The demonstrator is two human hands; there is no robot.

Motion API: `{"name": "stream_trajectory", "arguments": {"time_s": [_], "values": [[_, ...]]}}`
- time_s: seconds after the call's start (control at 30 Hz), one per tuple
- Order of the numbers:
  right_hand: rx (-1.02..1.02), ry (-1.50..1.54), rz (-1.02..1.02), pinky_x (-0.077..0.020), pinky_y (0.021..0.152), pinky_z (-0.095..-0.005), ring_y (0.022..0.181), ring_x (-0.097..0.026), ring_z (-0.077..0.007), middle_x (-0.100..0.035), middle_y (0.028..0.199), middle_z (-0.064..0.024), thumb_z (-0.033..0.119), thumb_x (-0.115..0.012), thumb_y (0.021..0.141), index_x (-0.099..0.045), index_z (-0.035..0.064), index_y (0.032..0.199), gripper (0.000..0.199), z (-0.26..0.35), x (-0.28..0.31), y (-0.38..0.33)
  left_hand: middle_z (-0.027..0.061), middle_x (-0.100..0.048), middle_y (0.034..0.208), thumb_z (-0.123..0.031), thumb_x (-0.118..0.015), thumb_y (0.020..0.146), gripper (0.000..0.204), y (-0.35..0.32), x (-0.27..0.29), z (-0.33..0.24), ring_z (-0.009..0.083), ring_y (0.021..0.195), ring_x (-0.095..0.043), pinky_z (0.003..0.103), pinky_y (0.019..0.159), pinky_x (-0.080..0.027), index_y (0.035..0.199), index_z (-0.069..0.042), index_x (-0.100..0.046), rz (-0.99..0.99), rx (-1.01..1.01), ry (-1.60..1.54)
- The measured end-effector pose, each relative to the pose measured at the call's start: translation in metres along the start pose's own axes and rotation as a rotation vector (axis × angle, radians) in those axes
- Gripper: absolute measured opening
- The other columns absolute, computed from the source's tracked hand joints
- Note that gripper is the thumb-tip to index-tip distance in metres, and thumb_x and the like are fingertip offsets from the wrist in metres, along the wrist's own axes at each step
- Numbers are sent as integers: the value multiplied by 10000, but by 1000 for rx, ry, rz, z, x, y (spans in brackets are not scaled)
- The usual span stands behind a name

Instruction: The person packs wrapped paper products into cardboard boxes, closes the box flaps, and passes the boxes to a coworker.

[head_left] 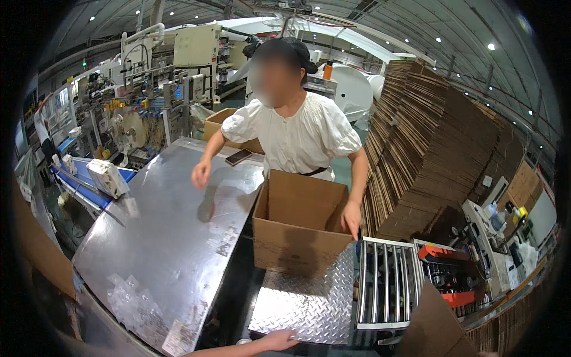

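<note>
My left hand (279, 340) rests at the near edge of a diamond-patterned metal plate (297, 306), its fingers stretched out and holding nothing. My right hand is out of view. On the far part of the plate stands an open-topped cardboard box (300, 247). A co-worker (297, 131) in a white top stands behind it, one hand (352, 219) on the box's right rim. The co-worker's other hand (202, 174) is over the metal table (160, 232). A brown cardboard piece (434, 327) rises at the lower right; what supports it is hidden.
A roller conveyor (386, 282) adjoins the plate on the right, leading to an orange-and-black machine (449, 276). Tall stacks of flattened cardboard (428, 154) stand behind. A phone (238, 156) and clear plastic (134, 303) lie on the table. A white package (108, 177) sits on a blue conveyor (83, 184).
</note>
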State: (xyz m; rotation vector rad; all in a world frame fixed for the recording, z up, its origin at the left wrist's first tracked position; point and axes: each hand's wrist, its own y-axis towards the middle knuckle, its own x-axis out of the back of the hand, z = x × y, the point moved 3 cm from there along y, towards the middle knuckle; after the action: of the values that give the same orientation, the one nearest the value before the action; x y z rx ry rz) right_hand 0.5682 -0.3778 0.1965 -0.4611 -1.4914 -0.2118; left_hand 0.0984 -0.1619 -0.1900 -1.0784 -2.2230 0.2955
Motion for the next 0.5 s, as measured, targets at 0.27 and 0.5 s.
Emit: {"name": "stream_trajectory", "arguments": {"time_s": [0.27,0.5], "values": [[819,-12,364,-462,688,-433,811,-597,-397,-616,848,-233,40,-531,807,-549,58,1154,348,317,20,62,297,-222,1396,-386,-658,791,637,-134,210,-140,469,1281,-241,524,1042,-232,1316,-102,-437,-1238,-353,220],[1081,326,666,-441,878,-411,1034,-563,-377,-567,1122,-271,314,-510,869,-429,20,1289,519,371,-92,143,322,-102,1435,-392,-657,791,923,-91,258,-77,458,1336,-135,473,1089,-171,1387,83,-135,-1630,-18,-73]]}}
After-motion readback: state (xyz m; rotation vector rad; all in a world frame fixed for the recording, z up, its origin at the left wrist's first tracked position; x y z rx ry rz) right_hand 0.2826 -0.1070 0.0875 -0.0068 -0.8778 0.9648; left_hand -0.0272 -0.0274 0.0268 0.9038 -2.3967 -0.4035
